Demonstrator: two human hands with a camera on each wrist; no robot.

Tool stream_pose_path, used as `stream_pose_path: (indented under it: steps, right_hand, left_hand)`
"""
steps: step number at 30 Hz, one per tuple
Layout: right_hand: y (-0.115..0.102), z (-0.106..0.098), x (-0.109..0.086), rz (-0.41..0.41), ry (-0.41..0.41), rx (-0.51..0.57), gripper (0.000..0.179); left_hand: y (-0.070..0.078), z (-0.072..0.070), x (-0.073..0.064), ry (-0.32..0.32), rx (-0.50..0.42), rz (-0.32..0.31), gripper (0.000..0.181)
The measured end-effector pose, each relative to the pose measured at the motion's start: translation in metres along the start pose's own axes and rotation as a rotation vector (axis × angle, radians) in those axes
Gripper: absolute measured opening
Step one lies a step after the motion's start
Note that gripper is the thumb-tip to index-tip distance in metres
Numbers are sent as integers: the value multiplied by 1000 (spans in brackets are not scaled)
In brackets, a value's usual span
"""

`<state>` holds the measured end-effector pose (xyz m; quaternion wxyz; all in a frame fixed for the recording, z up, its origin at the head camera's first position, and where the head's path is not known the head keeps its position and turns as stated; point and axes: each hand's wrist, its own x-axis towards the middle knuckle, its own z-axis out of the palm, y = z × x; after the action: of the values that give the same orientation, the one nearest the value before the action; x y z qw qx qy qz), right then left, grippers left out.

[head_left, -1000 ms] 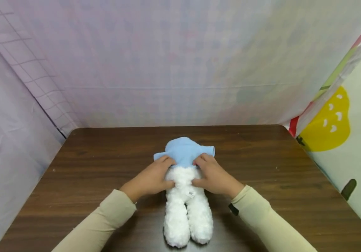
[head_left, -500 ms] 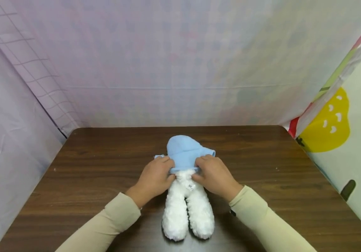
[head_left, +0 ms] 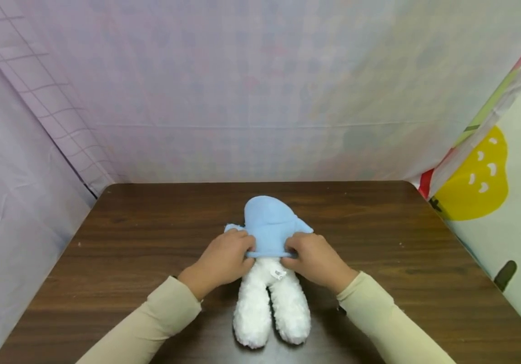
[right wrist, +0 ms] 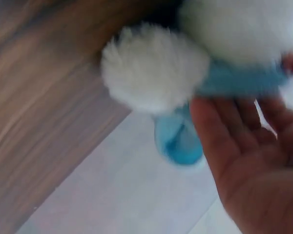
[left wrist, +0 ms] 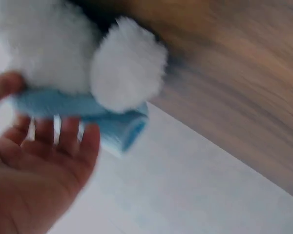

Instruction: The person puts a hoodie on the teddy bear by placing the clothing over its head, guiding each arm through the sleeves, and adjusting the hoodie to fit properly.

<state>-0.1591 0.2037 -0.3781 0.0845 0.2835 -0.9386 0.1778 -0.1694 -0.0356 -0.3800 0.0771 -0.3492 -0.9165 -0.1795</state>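
Note:
A white plush toy (head_left: pixel 253 313) lies on the brown table, its two legs toward me. Light blue doll clothing (head_left: pixel 269 227) with short sleeves covers its upper part, hiding the head. My left hand (head_left: pixel 221 260) pinches the hem on the left; my right hand (head_left: pixel 317 260) pinches it on the right. In the left wrist view a fluffy white limb (left wrist: pixel 129 68) hangs beside a blue sleeve (left wrist: pixel 129 129). The right wrist view has another white limb (right wrist: pixel 154 68) and an open blue sleeve end (right wrist: pixel 178 141). A small white tag (head_left: pixel 277 273) shows between the legs.
The dark wood-grain table (head_left: pixel 151 217) reaches back to a pale checked cloth (head_left: pixel 260 101). Another cloth hangs along the left side. At right, a white cloth bears a yellow fruit print (head_left: pixel 478 177).
Both hands have come toward me, drawing the blue hem down over more of the plush toy's body. The fingers now pinch the hem, and the sleeves have shifted slightly.

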Motion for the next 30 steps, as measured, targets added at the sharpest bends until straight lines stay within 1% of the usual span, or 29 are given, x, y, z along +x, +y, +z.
stream_pose_path:
  steps: [1,2,4,6,7,9,12,13,14,15,16,18,20,22,24,30]
  right_hand:
    - [2,-3,-1,13,-27,42,36]
    - [3,-5,-2,30,-53,77,33]
    - [4,-9,-3,64,-75,133,33]
    - [4,-10,-3,88,-69,154,36]
    - [4,-9,-3,88,-57,140,38]
    - [2,-6,-2,88,-18,85,39]
    - [1,-1,0,82,62,-43,25]
    - [1,-1,0,83,83,-77,25]
    - [2,0,1,84,98,-101,32]
    - [3,0,2,85,103,-119,44]
    - [3,-1,3,89,97,-130,57]
    - [4,-2,6,100,55,-122,74]
    - [5,-2,9,109,0,-116,81]
    - [6,-1,12,122,-37,-114,84]
    - [7,-1,13,135,-47,-112,84]
    - [13,2,14,190,-33,-69,78]
  left_hand:
    - [-2,-3,-1,-23,-39,24,8]
    - [-4,-6,-1,-41,-91,42,7]
    - [-6,-9,-1,-56,-166,51,14]
    - [-6,-8,0,-51,-204,38,18]
    - [-5,-6,1,-41,-197,23,20]
    - [-2,-3,3,-20,-149,-24,23]
    - [3,0,7,-6,-98,-85,31]
    - [4,-1,9,-10,-88,-106,36]
    - [5,-1,11,-22,-87,-123,43]
    - [5,-2,12,-38,-91,-134,54]
    - [5,-3,14,-60,-96,-145,64]
    - [3,-5,17,-116,-109,-163,80]
    - [1,-6,18,-170,-123,-176,86]
    - [0,-6,20,-206,-140,-182,87]
    - [-1,-7,20,-231,-155,-188,86]
    - [-2,-8,21,-250,-185,-178,81]
